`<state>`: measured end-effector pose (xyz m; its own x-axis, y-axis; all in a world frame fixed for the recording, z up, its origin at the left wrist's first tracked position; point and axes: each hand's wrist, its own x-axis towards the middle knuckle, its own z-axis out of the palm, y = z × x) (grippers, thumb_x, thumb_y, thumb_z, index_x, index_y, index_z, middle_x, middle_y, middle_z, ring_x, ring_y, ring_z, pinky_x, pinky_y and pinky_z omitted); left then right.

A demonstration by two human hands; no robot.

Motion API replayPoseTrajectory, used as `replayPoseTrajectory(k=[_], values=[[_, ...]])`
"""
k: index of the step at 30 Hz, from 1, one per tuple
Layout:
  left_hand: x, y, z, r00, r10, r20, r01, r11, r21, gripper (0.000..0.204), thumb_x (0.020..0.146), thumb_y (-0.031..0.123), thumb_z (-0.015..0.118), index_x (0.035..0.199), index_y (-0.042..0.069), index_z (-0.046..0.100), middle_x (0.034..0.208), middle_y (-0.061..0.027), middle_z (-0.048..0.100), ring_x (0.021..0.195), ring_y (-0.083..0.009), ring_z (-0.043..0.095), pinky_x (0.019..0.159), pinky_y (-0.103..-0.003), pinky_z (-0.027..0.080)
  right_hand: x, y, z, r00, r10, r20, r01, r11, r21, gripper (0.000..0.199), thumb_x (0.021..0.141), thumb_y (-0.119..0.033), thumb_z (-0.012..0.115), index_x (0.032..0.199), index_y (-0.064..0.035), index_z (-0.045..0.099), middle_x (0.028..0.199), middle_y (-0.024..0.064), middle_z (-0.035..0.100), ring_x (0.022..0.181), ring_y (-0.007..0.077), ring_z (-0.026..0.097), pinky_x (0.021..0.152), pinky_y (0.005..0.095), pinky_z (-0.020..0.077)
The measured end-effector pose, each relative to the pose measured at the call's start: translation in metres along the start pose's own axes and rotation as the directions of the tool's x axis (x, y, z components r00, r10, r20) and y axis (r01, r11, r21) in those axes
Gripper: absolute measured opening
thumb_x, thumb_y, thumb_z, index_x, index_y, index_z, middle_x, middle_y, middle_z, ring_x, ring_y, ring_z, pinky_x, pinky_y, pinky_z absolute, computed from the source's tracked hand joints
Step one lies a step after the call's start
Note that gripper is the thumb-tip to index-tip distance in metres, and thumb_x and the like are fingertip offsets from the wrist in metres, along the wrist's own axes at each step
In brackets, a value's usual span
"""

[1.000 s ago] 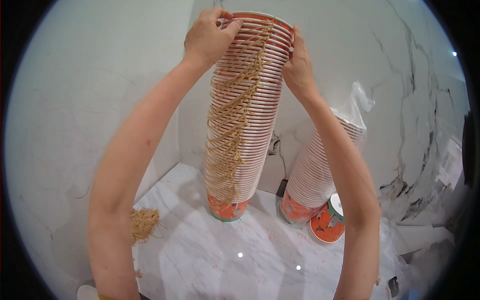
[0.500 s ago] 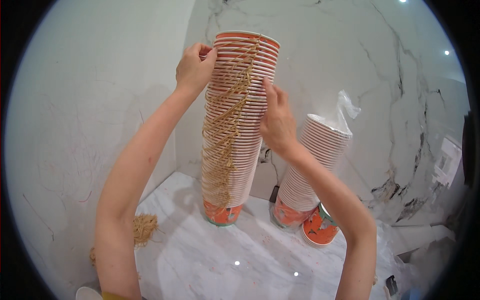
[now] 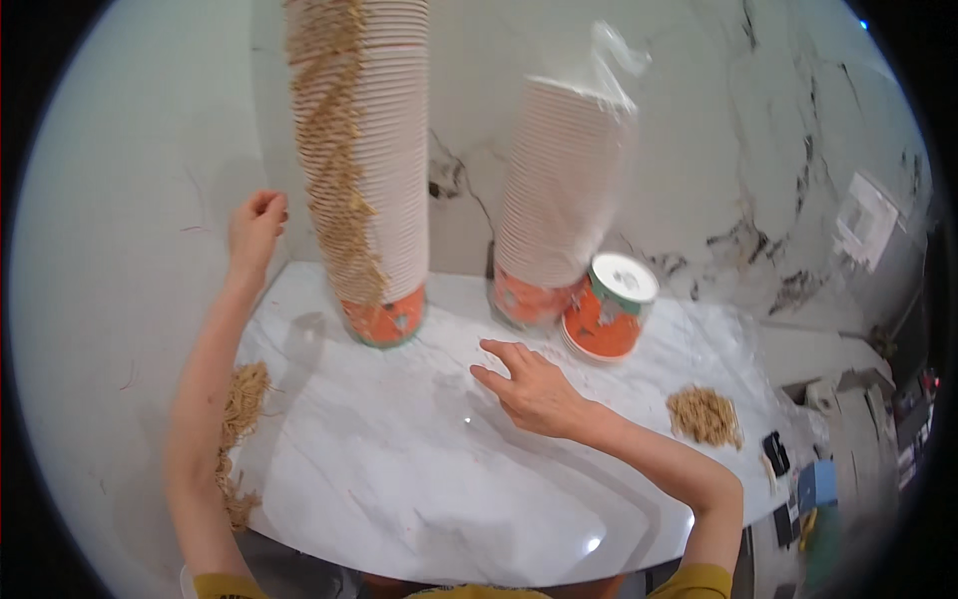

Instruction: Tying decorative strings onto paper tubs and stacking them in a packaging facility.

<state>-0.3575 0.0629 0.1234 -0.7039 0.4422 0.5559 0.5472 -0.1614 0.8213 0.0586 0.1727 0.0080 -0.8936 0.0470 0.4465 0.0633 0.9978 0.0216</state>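
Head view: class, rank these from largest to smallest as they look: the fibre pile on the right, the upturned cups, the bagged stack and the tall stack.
1. Tall stack, though the top edge cuts it off
2. Bagged stack
3. Upturned cups
4. Fibre pile on the right

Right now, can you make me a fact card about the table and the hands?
Back left: tall stack of white-rimmed orange paper cups, tan stringy strands along it
Back middle: cup stack in clear plastic
Beside that: upside-down orange-and-green paper cups
Sides: tan stringy pile left, another right
Left hand: curled near tall stack; grip unclear
Right hand: open over white marbled table
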Motion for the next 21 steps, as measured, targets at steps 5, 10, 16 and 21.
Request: replayPoseTrajectory(k=[5,10,16,21], values=[[0.038,0.041,0.001,0.984,0.139,-0.112,-0.15,0.984,-0.099,0.029,0.098,0.022,0.064,0.12,0.003,0.066,0.103,-0.0032,0.067,0.087,-0.0103,0.063,0.074,-0.027,0.051,-0.053,-0.013,0.005,0.983,0.172,0.059,-0.177,0.977,0.116,0.049,0.078,0.002,0.065,0.126,-0.0078,0.063,0.137,0.0205,0.052,0.118,0.0352,0.059,0.088,0.0442,0.0553],[0.104,0.12,0.031,0.736,0.637,-0.228,-0.573,0.767,0.289,0.042,0.092,0.013,0.057,0.133,0.015,0.062,0.12,-0.0092,0.065,0.093,-0.0217,0.069,0.084,-0.039,0.055,-0.057,-0.012,-0.025,0.981,0.195,-0.007,-0.195,0.981,-0.002,0.048,0.076,-0.002,0.067,0.123,-0.0096,0.065,0.128,0.0164,0.06,0.111,0.0312,0.064,0.075,0.0411,0.0592],[0.129,0.169,0.001,0.637,0.755,-0.156,-0.61,0.618,0.497,0.053,0.086,0.007,0.051,0.137,0.02,0.057,0.135,-0.0084,0.058,0.099,-0.0263,0.069,0.09,-0.044,0.054,0.038,0.011,-0.099,0.928,0.028,-0.372,-0.065,0.994,-0.089,0.036,0.079,0.002,0.066,0.114,-0.0074,0.067,0.116,0.0155,0.062,0.082,0.0305,0.068,0.06,0.0396,0.0559],[0.138,0.185,0.0,0.641,0.745,-0.187,-0.603,0.638,0.479,0.046,0.091,0.008,0.057,0.136,0.016,0.057,0.133,-0.0087,0.058,0.092,-0.0175,0.068,0.086,-0.035,0.055,0.142,0.031,-0.167,0.812,0.072,-0.58,-0.029,0.996,0.083,0.023,0.089,0.002,0.062,0.111,-0.0052,0.066,0.11,0.0126,0.061,0.077,0.0278,0.067,0.061,0.0365,0.053]])
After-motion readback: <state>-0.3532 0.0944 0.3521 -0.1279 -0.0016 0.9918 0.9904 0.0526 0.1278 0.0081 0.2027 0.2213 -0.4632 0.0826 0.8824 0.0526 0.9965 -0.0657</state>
